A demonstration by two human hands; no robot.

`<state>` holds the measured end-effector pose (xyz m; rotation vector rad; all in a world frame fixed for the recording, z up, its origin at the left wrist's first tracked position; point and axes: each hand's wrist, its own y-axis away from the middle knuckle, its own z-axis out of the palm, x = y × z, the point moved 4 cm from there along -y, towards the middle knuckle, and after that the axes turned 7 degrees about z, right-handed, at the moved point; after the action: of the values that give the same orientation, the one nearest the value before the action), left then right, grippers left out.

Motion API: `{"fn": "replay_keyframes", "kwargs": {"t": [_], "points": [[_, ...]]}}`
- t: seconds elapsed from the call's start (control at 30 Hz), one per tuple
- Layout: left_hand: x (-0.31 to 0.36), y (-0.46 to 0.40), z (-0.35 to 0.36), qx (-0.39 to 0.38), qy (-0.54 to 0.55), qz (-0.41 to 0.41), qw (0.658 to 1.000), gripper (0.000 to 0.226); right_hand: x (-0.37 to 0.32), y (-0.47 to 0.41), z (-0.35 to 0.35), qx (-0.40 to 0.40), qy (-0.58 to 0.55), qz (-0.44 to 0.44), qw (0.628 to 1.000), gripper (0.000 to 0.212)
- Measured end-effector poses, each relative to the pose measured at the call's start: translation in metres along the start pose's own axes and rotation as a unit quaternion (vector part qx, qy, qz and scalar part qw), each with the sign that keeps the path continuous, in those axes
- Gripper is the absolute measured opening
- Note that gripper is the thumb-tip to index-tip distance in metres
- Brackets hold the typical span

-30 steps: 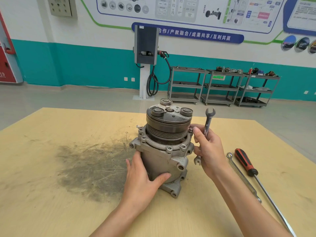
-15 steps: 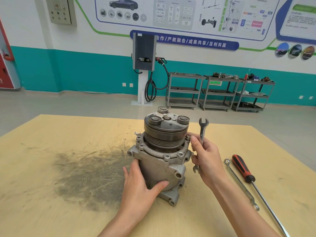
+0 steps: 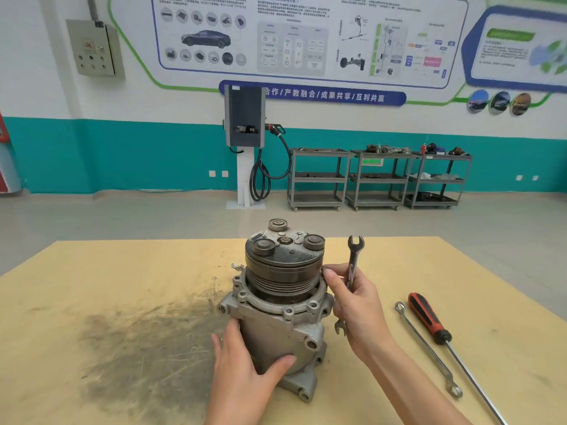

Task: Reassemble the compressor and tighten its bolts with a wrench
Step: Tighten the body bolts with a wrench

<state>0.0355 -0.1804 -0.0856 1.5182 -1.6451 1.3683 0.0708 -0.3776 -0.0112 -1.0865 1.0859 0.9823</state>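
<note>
We see the compressor [image 3: 283, 305] standing upright near the middle of the yellow table [image 3: 92, 302], its dark pulley end on top and its grey mounting foot on the table surface. Our left hand [image 3: 245, 372] wraps around the lower body of the compressor, fingers on its left side and thumb across the front. Our right hand [image 3: 356, 308] holds the open-ended wrench [image 3: 352, 265] upright, its shaft running through the palm with one open end above the fingers and the other showing below, while the fingertips touch the compressor's right side at the pulley's lower edge. To the right on the table lie a ring spanner [image 3: 426, 348] and a red-handled screwdriver [image 3: 429, 320], side by side. A dark grey smear [image 3: 138, 348] marks the table left of the compressor.
</note>
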Motion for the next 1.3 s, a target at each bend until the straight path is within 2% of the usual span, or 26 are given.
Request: {"fn": "replay_keyframes", "kwargs": {"t": [0.23,0.37,0.5,0.63,0.8,0.97,1.17,1.3], "points": [[0.008,0.003,0.000,-0.007,0.004,0.012,1.000,0.112,-0.001,0.000,-0.001,-0.006,-0.002,0.006,1.000,0.007],[0.011,0.005,-0.002,-0.008,0.005,0.016,1.000,0.109,-0.001,0.001,0.002,-0.009,-0.021,0.008,1.000,0.015],[0.012,0.007,-0.002,-0.013,0.013,0.014,1.000,0.109,-0.003,0.000,0.005,0.004,-0.004,-0.022,1.000,0.015],[0.012,0.007,-0.002,-0.016,0.020,0.014,1.000,0.110,-0.002,-0.002,0.004,0.027,-0.005,-0.015,1.000,0.013],[0.016,0.009,-0.003,-0.015,0.028,0.039,0.999,0.105,0.001,-0.001,0.004,0.003,-0.029,-0.017,0.999,0.017],[0.018,0.010,-0.005,-0.011,0.023,0.051,0.998,0.101,-0.002,-0.002,0.003,0.011,-0.010,-0.045,0.999,0.010],[0.019,0.010,-0.005,-0.016,0.028,0.047,0.998,0.101,-0.002,-0.003,0.005,0.006,-0.007,-0.005,1.000,0.018],[0.019,0.010,-0.006,-0.014,0.032,0.044,0.998,0.101,-0.003,-0.002,0.001,0.011,0.011,-0.034,0.999,0.015]]}}
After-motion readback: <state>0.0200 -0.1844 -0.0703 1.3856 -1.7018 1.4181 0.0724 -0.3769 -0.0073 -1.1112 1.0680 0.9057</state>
